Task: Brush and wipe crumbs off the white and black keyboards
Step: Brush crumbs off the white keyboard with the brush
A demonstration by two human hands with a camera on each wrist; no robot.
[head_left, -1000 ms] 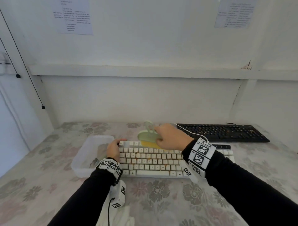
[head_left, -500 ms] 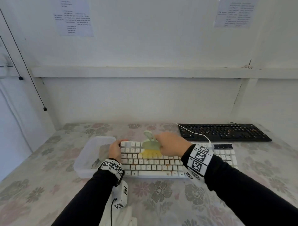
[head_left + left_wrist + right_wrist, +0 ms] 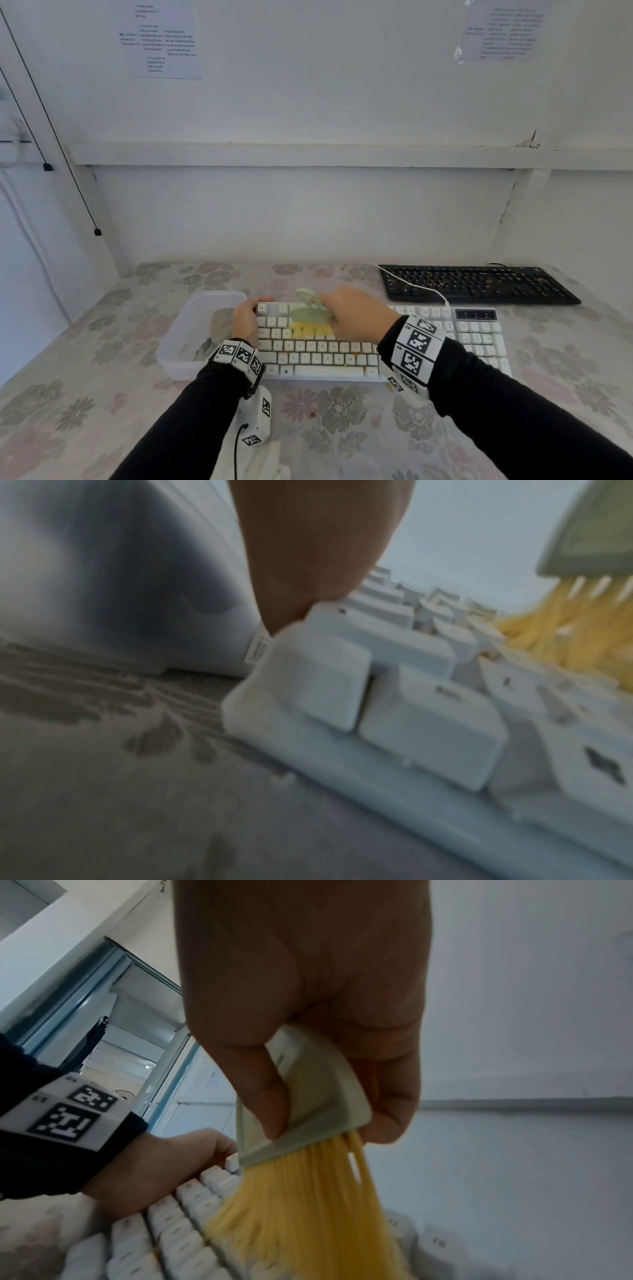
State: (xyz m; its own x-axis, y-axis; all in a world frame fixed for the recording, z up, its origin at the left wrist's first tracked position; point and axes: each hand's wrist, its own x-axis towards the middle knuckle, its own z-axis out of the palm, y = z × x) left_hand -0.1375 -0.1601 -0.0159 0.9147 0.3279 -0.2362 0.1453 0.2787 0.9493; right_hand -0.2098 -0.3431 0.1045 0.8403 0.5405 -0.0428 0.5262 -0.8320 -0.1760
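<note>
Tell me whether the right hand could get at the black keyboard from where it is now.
Probably yes: the right hand grips the brush over the white keyboard, and the black keyboard lies just beyond it, with only a white cable across its corner.

Soft even daylight, blurred left wrist view, wide-angle edge bending

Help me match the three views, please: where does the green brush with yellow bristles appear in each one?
Head: brush at lower centre, on the white keyboard's upper rows.
Left wrist: far right edge, upper part, bristles on the keys.
Right wrist: centre, pinched by the right hand.
Shared landmark: the white keyboard.
</note>
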